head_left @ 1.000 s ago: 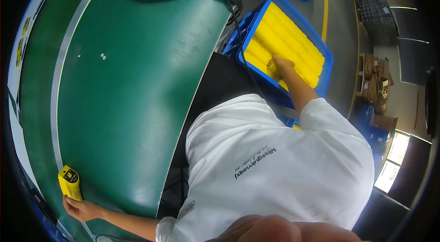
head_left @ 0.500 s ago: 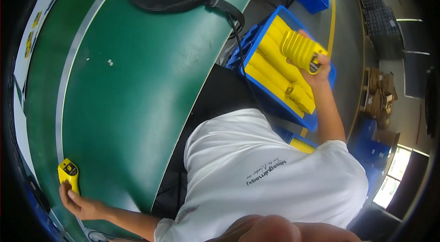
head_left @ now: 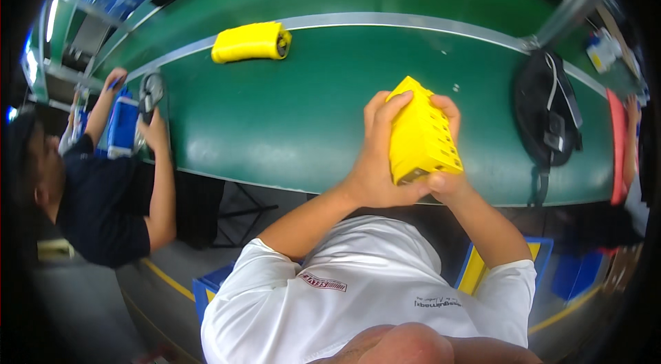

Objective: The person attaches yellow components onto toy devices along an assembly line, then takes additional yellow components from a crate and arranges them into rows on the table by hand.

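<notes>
Green worktop [head_left: 296, 116] | left hand [head_left: 375, 170], right hand [head_left: 451, 187]: now both clasped around slotted yellow housing [head_left: 418, 133] | second housing [head_left: 248, 42]: now untouched

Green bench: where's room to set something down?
Largest bare patch of the green bench: between the lying yellow block and the near edge, left of the left hand. Smaller: between the right hand and black bag, small white bits behind. Crowded: mid-bench, by the held yellow block; right end, black bag and red item; left end, co-worker's hands.
</notes>
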`<state>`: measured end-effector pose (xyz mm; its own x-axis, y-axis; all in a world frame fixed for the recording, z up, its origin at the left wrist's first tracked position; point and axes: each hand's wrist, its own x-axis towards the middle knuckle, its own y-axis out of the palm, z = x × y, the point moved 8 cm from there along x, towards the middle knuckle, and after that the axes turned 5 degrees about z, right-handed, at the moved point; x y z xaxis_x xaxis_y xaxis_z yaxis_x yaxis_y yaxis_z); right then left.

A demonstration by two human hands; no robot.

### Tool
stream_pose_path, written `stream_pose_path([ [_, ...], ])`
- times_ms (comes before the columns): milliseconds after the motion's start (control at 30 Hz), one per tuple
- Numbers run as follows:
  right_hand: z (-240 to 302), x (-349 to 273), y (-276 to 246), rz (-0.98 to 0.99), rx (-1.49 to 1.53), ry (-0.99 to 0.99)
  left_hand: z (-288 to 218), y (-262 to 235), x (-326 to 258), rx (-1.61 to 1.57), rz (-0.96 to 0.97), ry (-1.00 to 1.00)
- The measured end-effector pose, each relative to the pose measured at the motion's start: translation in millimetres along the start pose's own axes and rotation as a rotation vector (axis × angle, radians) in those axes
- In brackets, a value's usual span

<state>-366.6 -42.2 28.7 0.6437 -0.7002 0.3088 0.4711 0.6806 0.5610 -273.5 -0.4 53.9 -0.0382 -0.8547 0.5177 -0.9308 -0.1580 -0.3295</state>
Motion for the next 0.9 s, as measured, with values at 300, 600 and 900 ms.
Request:
stream_pose_path([
  [300, -8.3, 59.4, -22.9, 0.125, -1.254, -0.152, 72.1, -89.3, 34.4, 0.893, -0.235, -0.431],
  [600, -1.7, 47.8, -20.3, 0.151, -1.250, -0.244, 117.5, -133.5, 53.2, 1.209, -0.388, -0.540],
  [900, -5.5, 49.5, -27.3, 0.144, -1.157, -0.156, 137.8, -147.8, 64.1, 1.054, -0.436, -0.652],
])
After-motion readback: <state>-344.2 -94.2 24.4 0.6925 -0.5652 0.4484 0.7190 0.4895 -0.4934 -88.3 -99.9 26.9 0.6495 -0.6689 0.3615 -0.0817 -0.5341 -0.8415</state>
